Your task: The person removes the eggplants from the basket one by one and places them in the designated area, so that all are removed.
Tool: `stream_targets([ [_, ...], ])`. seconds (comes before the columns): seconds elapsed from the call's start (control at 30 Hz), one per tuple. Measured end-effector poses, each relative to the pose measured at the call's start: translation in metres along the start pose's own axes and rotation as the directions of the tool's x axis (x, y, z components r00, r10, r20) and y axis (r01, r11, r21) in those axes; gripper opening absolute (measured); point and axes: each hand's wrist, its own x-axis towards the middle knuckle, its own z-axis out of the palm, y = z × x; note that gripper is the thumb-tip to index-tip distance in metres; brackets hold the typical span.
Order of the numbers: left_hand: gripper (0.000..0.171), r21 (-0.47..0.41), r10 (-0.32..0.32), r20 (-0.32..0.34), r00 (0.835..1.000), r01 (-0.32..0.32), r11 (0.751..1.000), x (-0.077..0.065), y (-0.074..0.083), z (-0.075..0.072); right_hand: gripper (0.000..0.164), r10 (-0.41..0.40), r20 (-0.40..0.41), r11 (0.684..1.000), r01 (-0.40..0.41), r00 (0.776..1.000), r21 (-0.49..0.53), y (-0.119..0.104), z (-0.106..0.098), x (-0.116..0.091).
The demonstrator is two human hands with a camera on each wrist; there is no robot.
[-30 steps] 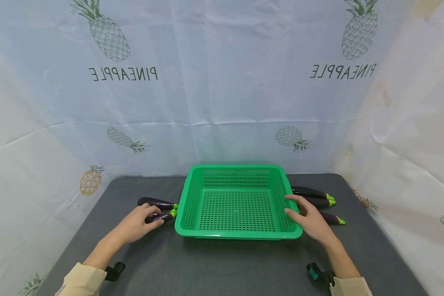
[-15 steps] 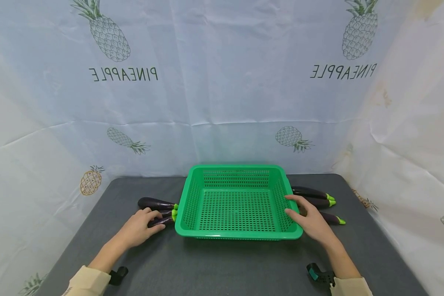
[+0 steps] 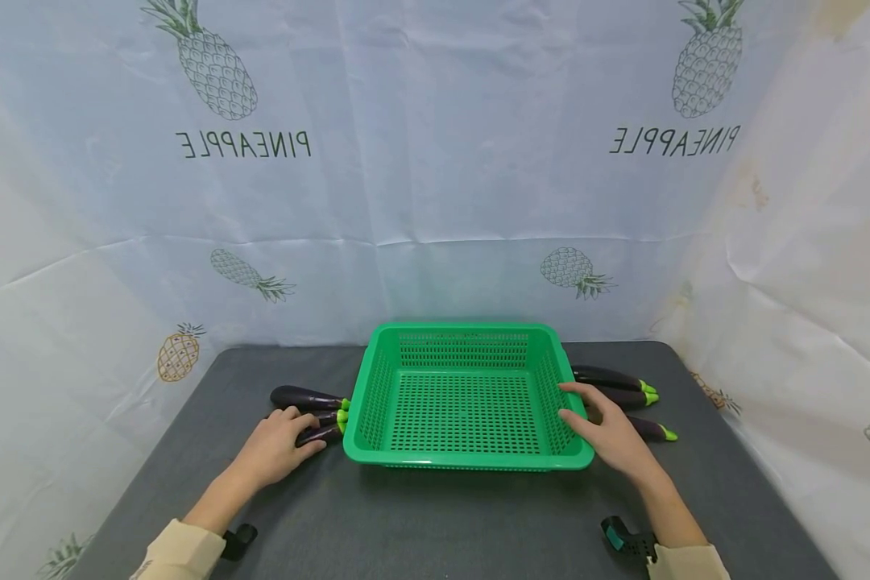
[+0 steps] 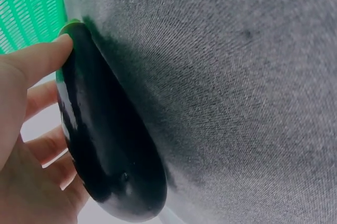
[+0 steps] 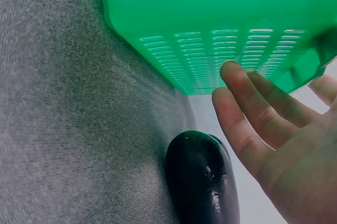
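Observation:
A green plastic basket [image 3: 467,462] stands mid-table. My left hand [image 3: 271,447] grips the nearest of the eggplants on the left [image 3: 319,435], thumb near its stem end and fingers on its other side; the left wrist view shows this eggplant [image 4: 113,129] large. Two more eggplants lie behind it, the farthest eggplant [image 3: 304,399] in plain sight and the middle one partly hidden by my hand. My right hand [image 3: 612,431] holds the basket's right rim, thumb and a fingertip over the edge; in the right wrist view other fingers [image 5: 253,103] lie along the outer wall.
Right of the basket lie several eggplants [image 3: 605,377] with green stems, one eggplant [image 3: 652,428] partly behind my right hand. The dark table [image 3: 435,524] ends at a white pineapple-print cloth [image 3: 435,201] at the back and sides. Each wrist carries a black mount.
My left hand has shifted slightly right and toward me with the nearest eggplant, so a third eggplant now shows on the left. My right hand and the basket have stayed put.

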Motion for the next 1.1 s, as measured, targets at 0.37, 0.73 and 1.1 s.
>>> stream_targets([
  [0.37, 0.026, 0.02, 0.037, -0.079, 0.996, -0.035, 0.999, 0.0, 0.002, 0.002, 0.051, -0.004, 0.0, 1.0, 0.004, 1.0, -0.003, 0.002, -0.001, -0.001],
  [0.73, 0.013, -0.033, 0.061, -0.184, 0.981, -0.068, 0.997, 0.002, 0.015, 0.001, 0.053, 0.011, 0.0, 0.999, -0.011, 1.0, -0.033, 0.001, -0.008, -0.006],
  [1.1, 0.036, -0.108, 0.092, -0.213, 0.973, -0.117, 0.987, 0.004, 0.03, -0.005, 0.052, 0.038, -0.043, 0.982, -0.045, 0.998, -0.182, -0.009, -0.022, -0.018],
])
